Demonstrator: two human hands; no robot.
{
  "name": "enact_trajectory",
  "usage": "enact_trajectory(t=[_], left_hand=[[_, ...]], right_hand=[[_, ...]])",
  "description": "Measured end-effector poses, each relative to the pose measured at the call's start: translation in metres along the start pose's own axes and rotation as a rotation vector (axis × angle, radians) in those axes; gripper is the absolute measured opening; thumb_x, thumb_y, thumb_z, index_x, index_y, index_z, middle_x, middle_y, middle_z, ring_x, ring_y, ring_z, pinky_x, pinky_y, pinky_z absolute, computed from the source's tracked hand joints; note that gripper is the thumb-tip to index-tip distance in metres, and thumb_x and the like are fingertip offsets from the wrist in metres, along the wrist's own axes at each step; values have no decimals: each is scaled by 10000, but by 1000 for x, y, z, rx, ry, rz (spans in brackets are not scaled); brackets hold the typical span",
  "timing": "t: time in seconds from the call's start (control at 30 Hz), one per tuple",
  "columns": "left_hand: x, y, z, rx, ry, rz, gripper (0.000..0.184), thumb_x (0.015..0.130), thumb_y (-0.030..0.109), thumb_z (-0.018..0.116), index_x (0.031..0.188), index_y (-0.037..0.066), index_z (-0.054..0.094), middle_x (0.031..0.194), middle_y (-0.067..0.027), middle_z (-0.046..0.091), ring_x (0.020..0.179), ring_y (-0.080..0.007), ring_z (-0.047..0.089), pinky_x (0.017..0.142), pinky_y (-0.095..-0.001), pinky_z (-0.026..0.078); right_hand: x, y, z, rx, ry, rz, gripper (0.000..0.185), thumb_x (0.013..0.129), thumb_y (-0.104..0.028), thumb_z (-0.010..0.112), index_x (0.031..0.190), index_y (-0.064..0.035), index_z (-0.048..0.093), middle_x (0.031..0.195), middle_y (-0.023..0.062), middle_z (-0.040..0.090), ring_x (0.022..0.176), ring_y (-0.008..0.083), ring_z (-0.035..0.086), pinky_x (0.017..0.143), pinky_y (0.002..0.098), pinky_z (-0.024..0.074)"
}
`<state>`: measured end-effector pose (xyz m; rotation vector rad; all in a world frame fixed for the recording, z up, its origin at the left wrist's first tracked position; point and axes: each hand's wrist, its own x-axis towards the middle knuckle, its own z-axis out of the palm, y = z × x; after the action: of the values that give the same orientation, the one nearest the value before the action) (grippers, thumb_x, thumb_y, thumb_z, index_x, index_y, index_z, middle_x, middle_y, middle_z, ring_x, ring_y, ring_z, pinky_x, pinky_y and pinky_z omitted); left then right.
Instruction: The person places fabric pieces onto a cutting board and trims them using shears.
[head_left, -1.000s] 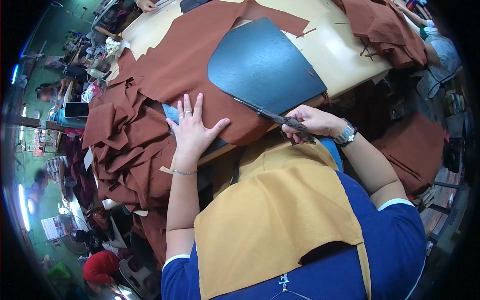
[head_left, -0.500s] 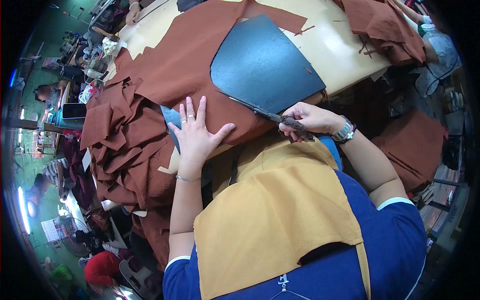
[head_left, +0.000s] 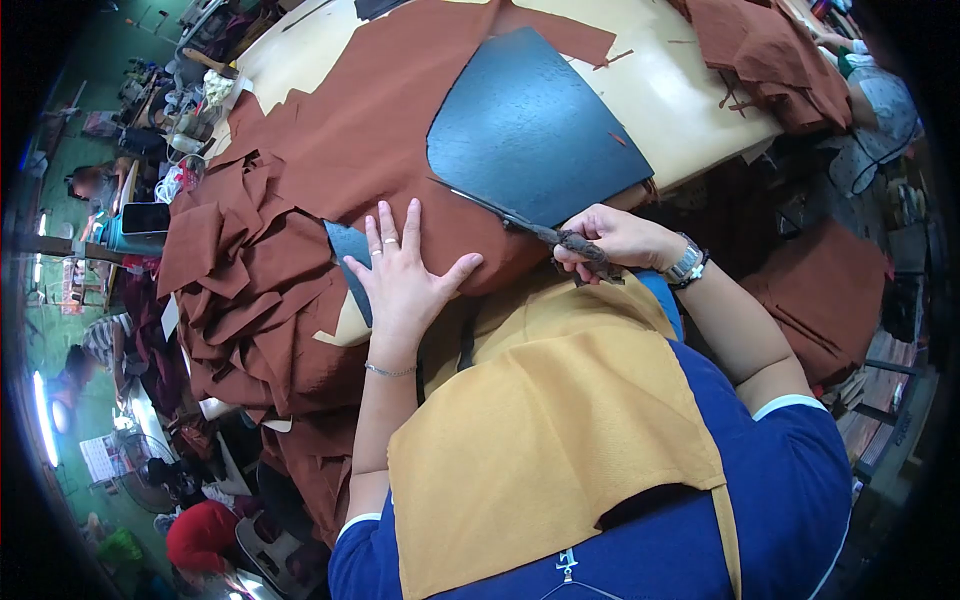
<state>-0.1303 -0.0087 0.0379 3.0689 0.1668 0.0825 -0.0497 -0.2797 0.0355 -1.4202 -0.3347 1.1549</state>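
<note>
My left hand [head_left: 405,285] lies flat with fingers spread on the brown fabric [head_left: 350,140], near the table's front edge. Wrapped round the dark handles of a pair of scissors [head_left: 510,215] is my right hand [head_left: 620,240]. The blades point left, over the fabric beside the lower left edge of a blue board [head_left: 540,120]. Part of the fabric hangs over the front edge between my hands. Left of my left hand, a strip of blue surface shows.
A crumpled heap of brown fabric [head_left: 250,290] lies at the left. More brown fabric [head_left: 770,60] is stacked at the right of the cream table [head_left: 690,110], and another pile [head_left: 825,300] sits lower right. Other people are at the left and upper right.
My left hand has slid right and slightly down, and the fabric under it has shifted right. More blue surface shows to its left. The scissors have moved slightly left.
</note>
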Motion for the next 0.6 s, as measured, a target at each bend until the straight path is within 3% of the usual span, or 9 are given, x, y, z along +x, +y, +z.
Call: enact_trajectory(t=[0.1, 0.2, 0.4, 0.43, 0.6], left_hand=[[-1, 0, 2, 7, 11, -13, 986, 701, 733, 608, 1467, 178, 326, 1533, -187, 226, 1421, -366, 199, 1028, -723, 147], [-1, 0, 0, 53, 4, -5, 929, 727, 713, 601, 1447, 173, 367, 1528, -185, 243, 1420, -365, 201, 1031, -722, 139], [47, -39, -7, 35, 192, 196, 775, 817, 621, 576, 1415, 156, 414, 1505, -203, 281, 1412, -381, 211, 1067, -667, 160], [60, -48, -7, 54, 170, 206, 797, 807, 623, 590, 1414, 139, 414, 1502, -222, 274, 1409, -394, 208, 1090, -621, 174], [86, -64, -5, -9, -19, 254, 961, 677, 707, 655, 1435, 179, 390, 1515, -197, 266, 1410, -379, 219, 1093, -618, 188]], right_hand=[[3, 9, -4, 32, -26, -12, 315, 875, -338, 682, 850, -25, 657, 733, 14, 616, 608, 80, 611, 546, 214, 500], [-3, 11, -5, 41, -35, -1, 302, 875, -327, 685, 847, -28, 657, 737, 16, 617, 609, 76, 607, 554, 212, 504], [-5, 10, 0, 33, 0, 16, 297, 874, -322, 689, 819, -34, 641, 716, 5, 611, 585, 71, 602, 555, 204, 503], [-5, 7, 0, 30, -2, 24, 306, 872, -330, 690, 809, -36, 637, 710, 3, 608, 586, 71, 602, 554, 205, 502], [4, 1, 3, 35, -11, 11, 338, 868, -364, 690, 777, -45, 625, 697, 2, 600, 582, 75, 600, 548, 212, 496]])
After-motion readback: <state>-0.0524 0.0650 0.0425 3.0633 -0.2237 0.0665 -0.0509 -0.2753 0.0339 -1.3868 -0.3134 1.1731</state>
